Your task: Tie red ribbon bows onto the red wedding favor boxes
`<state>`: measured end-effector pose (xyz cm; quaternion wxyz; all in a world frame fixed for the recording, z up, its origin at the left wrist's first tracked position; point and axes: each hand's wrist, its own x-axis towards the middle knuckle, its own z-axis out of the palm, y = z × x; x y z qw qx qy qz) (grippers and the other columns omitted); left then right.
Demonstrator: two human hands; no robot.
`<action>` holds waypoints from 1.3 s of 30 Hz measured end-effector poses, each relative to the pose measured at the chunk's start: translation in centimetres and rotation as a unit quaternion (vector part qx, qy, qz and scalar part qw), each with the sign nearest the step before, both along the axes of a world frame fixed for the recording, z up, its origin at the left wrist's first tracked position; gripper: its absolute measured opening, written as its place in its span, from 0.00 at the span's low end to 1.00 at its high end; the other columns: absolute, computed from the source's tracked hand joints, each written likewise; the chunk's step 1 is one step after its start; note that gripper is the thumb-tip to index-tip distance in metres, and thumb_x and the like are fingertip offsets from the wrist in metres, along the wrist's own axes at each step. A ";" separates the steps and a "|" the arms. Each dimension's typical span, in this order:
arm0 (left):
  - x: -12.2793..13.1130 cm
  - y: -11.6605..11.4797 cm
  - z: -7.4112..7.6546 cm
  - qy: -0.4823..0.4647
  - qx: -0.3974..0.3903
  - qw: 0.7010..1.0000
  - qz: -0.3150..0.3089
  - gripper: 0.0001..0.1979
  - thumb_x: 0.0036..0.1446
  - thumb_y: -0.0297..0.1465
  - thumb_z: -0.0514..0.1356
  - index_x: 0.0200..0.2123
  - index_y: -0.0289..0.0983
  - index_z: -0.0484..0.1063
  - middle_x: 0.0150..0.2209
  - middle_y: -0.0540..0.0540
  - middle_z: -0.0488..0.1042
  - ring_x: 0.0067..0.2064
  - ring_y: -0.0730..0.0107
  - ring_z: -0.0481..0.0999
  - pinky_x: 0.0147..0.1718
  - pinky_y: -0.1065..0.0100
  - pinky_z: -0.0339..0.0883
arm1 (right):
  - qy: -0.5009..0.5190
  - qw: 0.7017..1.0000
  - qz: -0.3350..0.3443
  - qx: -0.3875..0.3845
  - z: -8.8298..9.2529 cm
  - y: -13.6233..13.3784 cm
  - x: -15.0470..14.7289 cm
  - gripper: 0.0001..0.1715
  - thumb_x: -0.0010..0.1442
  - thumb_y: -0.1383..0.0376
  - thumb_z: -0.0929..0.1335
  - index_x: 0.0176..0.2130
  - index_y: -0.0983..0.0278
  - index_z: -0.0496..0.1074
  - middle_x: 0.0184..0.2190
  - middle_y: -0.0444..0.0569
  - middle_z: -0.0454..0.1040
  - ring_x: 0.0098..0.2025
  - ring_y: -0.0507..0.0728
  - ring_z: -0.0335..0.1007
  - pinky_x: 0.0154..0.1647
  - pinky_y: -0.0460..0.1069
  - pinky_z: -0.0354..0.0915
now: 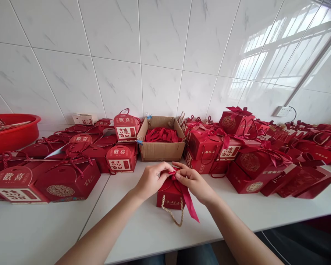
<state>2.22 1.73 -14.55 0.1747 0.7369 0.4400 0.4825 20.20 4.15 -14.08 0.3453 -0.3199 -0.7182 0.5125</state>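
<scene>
A small red gift box [169, 195] with gold lettering stands on the table in front of me, its gold rope handle [172, 216] hanging down the near side. Across its top runs a red ribbon [189, 206], gathered at the middle, with one tail trailing down to the right. My left hand [154, 177] pinches the ribbon from the left side. From the right, my right hand [194, 182] pinches it too, thumb and forefinger meeting the other hand at the gathered part. My fingers partly cover the knot and the box top.
Behind the box is an open cardboard box [162, 151] of loose red ribbons [162, 135]. Red boxes with rope handles [68, 180] crowd the left, near a red basin [13, 138]. Bow-tied boxes [204, 141] and red bags [303, 180] fill the right.
</scene>
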 end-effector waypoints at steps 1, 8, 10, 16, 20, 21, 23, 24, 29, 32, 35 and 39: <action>0.0 0.1 0.0 -0.005 -0.003 1.000 0.001 0.03 0.58 0.29 0.57 0.33 0.39 0.71 0.33 0.49 0.79 0.36 0.70 0.79 0.38 0.70 0.72 | 0.021 1.000 0.001 -0.010 -0.1 -0.1 -0.1 0.21 0.59 0.50 0.67 0.28 0.63 0.75 0.58 0.57 0.66 0.68 0.64 0.48 0.61 0.58 0.57; -0.3 -0.6 1.1 0.000 -0.027 0.999 0.026 0.08 0.57 0.35 0.60 0.32 0.37 0.74 0.35 0.44 0.76 0.40 0.65 0.76 0.42 0.65 0.71 | 0.081 0.995 -0.056 -0.017 -1.2 -0.5 -0.5 0.21 0.58 0.49 0.68 0.31 0.63 0.78 0.57 0.58 0.68 0.68 0.62 0.48 0.61 0.57 0.57; -0.4 -0.9 1.2 0.016 -0.041 0.999 0.023 0.07 0.55 0.36 0.63 0.31 0.38 0.77 0.35 0.44 0.77 0.41 0.63 0.76 0.43 0.64 0.70 | 0.082 0.995 -0.062 -0.020 -1.2 -0.7 -0.6 0.21 0.58 0.48 0.68 0.31 0.62 0.78 0.57 0.57 0.67 0.68 0.62 0.49 0.62 0.57 0.56; -0.4 -0.8 1.3 0.012 -0.081 0.996 0.035 0.08 0.56 0.33 0.61 0.29 0.39 0.80 0.34 0.45 0.79 0.39 0.64 0.77 0.41 0.65 0.70 | 0.048 0.996 -0.073 -0.010 -0.5 -1.6 -0.3 0.21 0.61 0.50 0.65 0.36 0.62 0.79 0.59 0.55 0.67 0.64 0.62 0.56 0.61 0.54 0.58; -0.6 -1.1 1.8 0.008 -0.104 0.994 0.044 0.07 0.55 0.33 0.61 0.30 0.38 0.78 0.33 0.46 0.80 0.38 0.64 0.78 0.40 0.66 0.70 | -0.018 0.988 -0.114 0.097 -0.4 -1.6 0.4 0.14 0.62 0.58 0.65 0.42 0.62 0.75 0.45 0.53 0.77 0.49 0.59 0.72 0.49 0.53 0.66; -0.6 -1.2 1.9 0.008 -0.109 0.993 0.044 0.07 0.55 0.33 0.61 0.30 0.38 0.78 0.33 0.46 0.80 0.38 0.64 0.78 0.39 0.66 0.70 | -0.039 0.983 -0.127 0.131 -0.5 -1.5 0.6 0.12 0.61 0.61 0.65 0.42 0.62 0.73 0.42 0.51 0.77 0.45 0.58 0.73 0.46 0.52 0.66; -0.6 -1.4 2.1 0.009 -0.116 0.992 0.042 0.07 0.55 0.33 0.61 0.30 0.37 0.76 0.33 0.47 0.79 0.37 0.64 0.78 0.38 0.67 0.70 | -0.081 0.965 -0.151 0.199 -0.3 -1.3 1.0 0.10 0.59 0.66 0.65 0.41 0.62 0.71 0.38 0.49 0.78 0.40 0.57 0.72 0.43 0.52 0.66; -0.5 -1.4 2.2 0.008 -0.118 0.992 0.040 0.07 0.55 0.33 0.60 0.30 0.37 0.76 0.33 0.47 0.79 0.37 0.65 0.78 0.38 0.67 0.70 | -0.103 0.953 -0.161 0.236 -0.2 -1.2 1.2 0.09 0.58 0.68 0.65 0.41 0.62 0.71 0.37 0.49 0.77 0.39 0.57 0.72 0.44 0.53 0.65; -0.4 -1.4 2.1 0.001 -0.125 0.992 0.030 0.06 0.56 0.32 0.59 0.31 0.37 0.73 0.33 0.48 0.78 0.37 0.66 0.77 0.38 0.67 0.69 | -0.190 0.911 -0.071 0.360 2.1 -1.5 2.7 0.02 0.59 0.67 0.67 0.36 0.61 0.70 0.33 0.49 0.75 0.38 0.58 0.68 0.44 0.55 0.63; -0.4 -1.3 2.1 -0.005 -0.131 0.991 0.019 0.05 0.55 0.32 0.60 0.32 0.37 0.73 0.34 0.48 0.77 0.37 0.66 0.76 0.38 0.68 0.69 | -0.134 0.951 -0.015 0.278 3.2 -0.8 2.9 0.14 0.60 0.58 0.68 0.45 0.62 0.69 0.41 0.51 0.75 0.38 0.56 0.70 0.39 0.51 0.66; -0.4 -1.3 2.1 -0.009 -0.134 0.991 0.009 0.04 0.55 0.30 0.59 0.34 0.37 0.73 0.35 0.49 0.77 0.39 0.67 0.76 0.40 0.68 0.70 | -0.109 0.978 -0.002 0.176 3.5 0.7 1.9 0.22 0.61 0.57 0.67 0.53 0.63 0.65 0.45 0.52 0.74 0.35 0.53 0.70 0.34 0.48 0.67; -0.4 -1.2 2.2 -0.008 -0.139 0.990 0.005 0.04 0.56 0.29 0.58 0.33 0.37 0.73 0.36 0.49 0.77 0.40 0.67 0.76 0.42 0.68 0.69 | -0.106 0.981 0.031 0.161 3.6 2.1 0.5 0.17 0.59 0.66 0.68 0.49 0.64 0.66 0.35 0.46 0.75 0.31 0.51 0.68 0.31 0.46 0.65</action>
